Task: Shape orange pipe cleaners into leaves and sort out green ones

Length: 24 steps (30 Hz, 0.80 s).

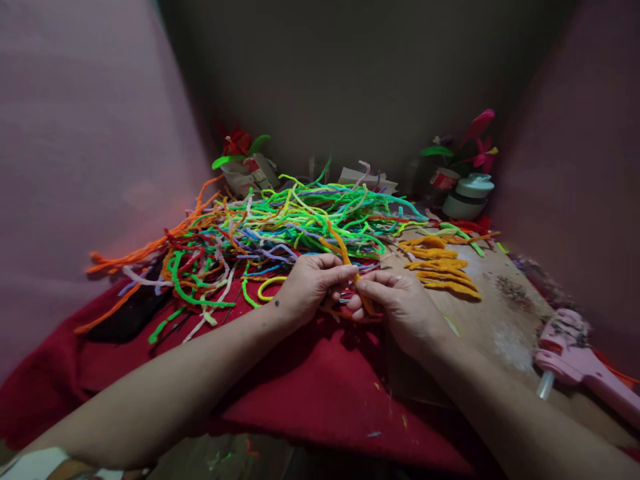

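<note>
An orange pipe cleaner [341, 241] runs up at a slant between my two hands, over the front of the heap. My left hand [320, 280] pinches it between thumb and fingers. Just to the right, my right hand [393, 297] grips its lower part with thumb and forefinger. Beside my right hand, several folded orange pipe cleaner pieces [440, 267] lie in a row on the cardboard [480, 327]. Behind both hands spreads a tangled heap of coloured pipe cleaners [310, 213], mostly green. The fingers partly hide the lower end of the held piece.
A pink glue gun [575, 360] lies at the right on the cardboard. Red cloth [320, 380] covers the table. Near the back stand a pale blue-lidded jar [469, 197] and pipe-cleaner flowers [237, 143]. A dark flat object [127, 317] lies at the left, under some strands.
</note>
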Motion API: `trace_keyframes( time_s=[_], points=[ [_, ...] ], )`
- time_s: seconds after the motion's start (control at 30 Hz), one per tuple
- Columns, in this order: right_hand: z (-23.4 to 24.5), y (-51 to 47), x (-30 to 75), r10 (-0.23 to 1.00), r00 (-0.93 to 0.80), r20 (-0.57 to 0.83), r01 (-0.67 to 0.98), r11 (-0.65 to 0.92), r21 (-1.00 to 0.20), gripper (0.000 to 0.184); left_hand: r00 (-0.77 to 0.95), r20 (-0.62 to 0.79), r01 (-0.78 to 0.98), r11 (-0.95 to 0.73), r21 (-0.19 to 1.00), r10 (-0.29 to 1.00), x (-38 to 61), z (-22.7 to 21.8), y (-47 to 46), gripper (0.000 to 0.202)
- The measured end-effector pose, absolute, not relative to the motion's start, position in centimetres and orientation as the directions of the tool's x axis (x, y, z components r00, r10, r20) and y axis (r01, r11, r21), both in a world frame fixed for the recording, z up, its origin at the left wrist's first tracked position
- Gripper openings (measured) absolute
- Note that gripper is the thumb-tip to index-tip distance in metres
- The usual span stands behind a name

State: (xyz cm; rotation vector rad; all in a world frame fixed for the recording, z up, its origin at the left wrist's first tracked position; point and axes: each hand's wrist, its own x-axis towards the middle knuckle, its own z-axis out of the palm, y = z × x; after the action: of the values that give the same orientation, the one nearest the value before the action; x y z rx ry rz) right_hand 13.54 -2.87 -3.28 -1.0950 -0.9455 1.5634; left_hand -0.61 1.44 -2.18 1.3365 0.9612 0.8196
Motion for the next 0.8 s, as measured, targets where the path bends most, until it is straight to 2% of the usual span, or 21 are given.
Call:
trace_keyframes(
  time_s=[0.13,0.27,0.4,0.47,0.53,0.63,0.7,0.77,0.8],
  points=[
    [-3.4,-2.8,13.6,0.972,-0.113,-0.204,-0.28,-0.228,-0.932,0.017,0.357,-0.029,0.187,-0.041,0.981,0.934,-0.6,-1.4,1.0,0.032],
    [-3.5,-2.6,13.9,0.966,-0.114,-0.232,-0.305,-0.257,-0.917,0.019,0.375,0.173,0.289,-0.292,0.912,0.911,-0.7,-1.4,0.8,0.024],
    [-3.6,-2.4,14.4,0.965,-0.151,-0.213,-0.297,-0.249,-0.922,0.02,0.496,0.463,0.278,-0.64,0.716,0.734,-1.1,-2.2,1.2,0.012],
    [-3.5,-2.4,14.5,0.967,-0.18,-0.181,-0.279,-0.227,-0.933,0.021,0.527,0.531,0.293,-0.729,0.619,0.663,-1.4,-2.5,1.5,0.014],
    [-3.2,-2.5,14.6,0.966,-0.205,-0.16,-0.245,-0.209,-0.947,0.019,0.562,0.551,0.355,-0.782,0.513,0.616,-1.7,-2.3,1.7,0.018],
    [-2.8,-2.6,14.5,0.964,-0.23,-0.131,-0.177,-0.173,-0.969,0.019,0.687,0.539,0.43,-0.871,0.238,0.487,-2.1,-1.2,1.8,0.022],
    [-2.5,-2.7,14.4,0.964,-0.241,-0.111,-0.094,-0.137,-0.986,0.019,0.773,0.479,0.43,-0.899,0.085,0.415,-2.2,-0.5,1.7,0.022],
    [-2.4,-2.8,14.3,0.97,-0.229,-0.082,0.045,-0.073,-0.996,0.021,0.804,0.424,0.434,-0.899,0.06,0.417,-2.2,0.0,1.6,0.022],
    [-2.4,-3.0,14.3,0.977,-0.21,-0.044,0.135,-0.016,-0.991,0.022,0.8,0.402,0.444,-0.89,0.105,0.446,-2.2,0.1,1.4,0.022]
  ],
)
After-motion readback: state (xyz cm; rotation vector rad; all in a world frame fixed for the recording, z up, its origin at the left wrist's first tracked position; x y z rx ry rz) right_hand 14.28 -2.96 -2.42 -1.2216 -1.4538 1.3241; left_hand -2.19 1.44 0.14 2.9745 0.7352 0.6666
